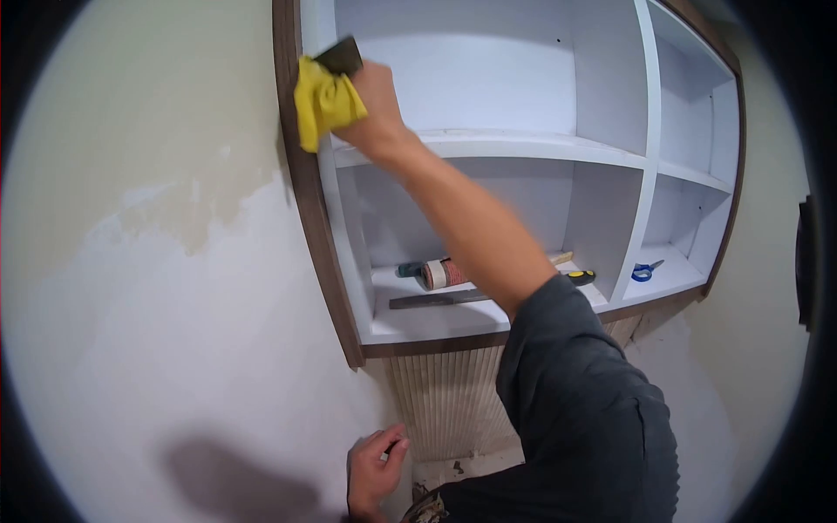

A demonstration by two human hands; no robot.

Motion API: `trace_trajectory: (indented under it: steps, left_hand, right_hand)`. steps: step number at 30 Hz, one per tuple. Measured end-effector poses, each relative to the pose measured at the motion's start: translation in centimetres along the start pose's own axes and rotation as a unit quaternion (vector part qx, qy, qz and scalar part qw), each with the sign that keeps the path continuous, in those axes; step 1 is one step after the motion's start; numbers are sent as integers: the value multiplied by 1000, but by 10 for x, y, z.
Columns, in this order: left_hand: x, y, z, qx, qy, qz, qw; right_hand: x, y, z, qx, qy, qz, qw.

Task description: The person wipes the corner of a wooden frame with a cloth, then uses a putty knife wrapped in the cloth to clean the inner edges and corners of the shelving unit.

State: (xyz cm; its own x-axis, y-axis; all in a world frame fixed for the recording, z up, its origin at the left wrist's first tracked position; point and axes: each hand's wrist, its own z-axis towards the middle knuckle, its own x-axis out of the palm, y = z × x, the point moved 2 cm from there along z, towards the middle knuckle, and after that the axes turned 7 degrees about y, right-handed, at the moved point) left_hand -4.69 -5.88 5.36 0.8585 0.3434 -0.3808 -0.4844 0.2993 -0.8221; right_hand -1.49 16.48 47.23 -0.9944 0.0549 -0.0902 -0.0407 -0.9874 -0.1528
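My right hand (375, 109) is raised at the cabinet's upper left edge, its fingers closed around a yellow cloth (324, 100) and a dark flat-bladed tool (340, 57). The cloth lies against the brown wooden trim (301, 174) of the white shelf unit (488, 148). Low in the view, near the wall, my left hand (377, 466) has its fingers curled together; a small dark bit shows between thumb and fingers, too small to name.
The lower compartment holds a striped roll (443, 274), a long dark flat strip (436, 299) and a yellow-and-black handle (580, 277). Blue-handled scissors (645, 271) lie in the lower right compartment. A ribbed panel (449, 401) is below. The patchy wall (174, 288) stands left.
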Motion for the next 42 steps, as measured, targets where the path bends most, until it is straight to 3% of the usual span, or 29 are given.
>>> trace_trajectory:
  steps: [2, 4, 12, 14, 16, 19, 22, 24, 25, 27, 29, 32, 33, 38, 39, 42]
  left_hand:
    - [2, 2, -1, -9, 7, 1, 1000]
    - [1, -3, 0, -16, 7, 1, 1000]
    - [2, 2, -1, -15, 0, 4, 1000]
    - [3, 1, 0, -22, 3, -3, 1000]
    - [4, 6, 2, -7, -12, 8, 1000]
    - [1, -2, -2, -9, -8, 8, 1000]
    - [2, -7, -1, -20, 2, -8, 1000]
    - [3, -6, -1, -29, 6, -7, 1000]
    - [3, -5, 1, -27, 4, -2, 1000]
    - [4, 0, 4, -25, 2, 7, 1000]
    - [4, 6, 4, -30, 2, 15, 999]
    - [4, 2, 4, -51, 9, -4, 999]
    - [4, 0, 4, -55, 5, -12, 998]
    - [3, -3, 5, -20, -8, 20, 1000]
    - [2, -3, 6, -20, -3, 16, 1000]
    - [3, -2, 5, -20, 7, 4, 1000]
  right_hand:
    - [0, 0, -1, -4, -31, 80, 996]
    - [2, -3, 28, 30, 22, -62, 997]
    - [6, 1, 1, 28, 0, 19, 999]
    - [8, -9, 37, 9, -30, -26, 999]
    - [1, 1, 58, 62, 0, 13, 998]
    - [3, -4, 28, 19, 19, -76, 997]
    - [-23, 3, -10, 126, 114, 18, 985]
    - [-27, -15, 17, 28, 113, -63, 991]
    - [-29, -19, 37, -9, 57, -136, 989]
    - [-30, -36, 81, -6, 27, -59, 998]
    - [-16, -57, 124, 68, 13, -41, 997]
    - [-4, -79, 168, -13, -19, 59, 998]
    - [-4, -71, 172, 10, -15, 30, 999]
    - [-11, -32, 160, 76, 67, -74, 992]
    - [-11, -37, 147, -6, 122, -158, 980]
    - [-29, -28, 111, 25, 152, -12, 988]
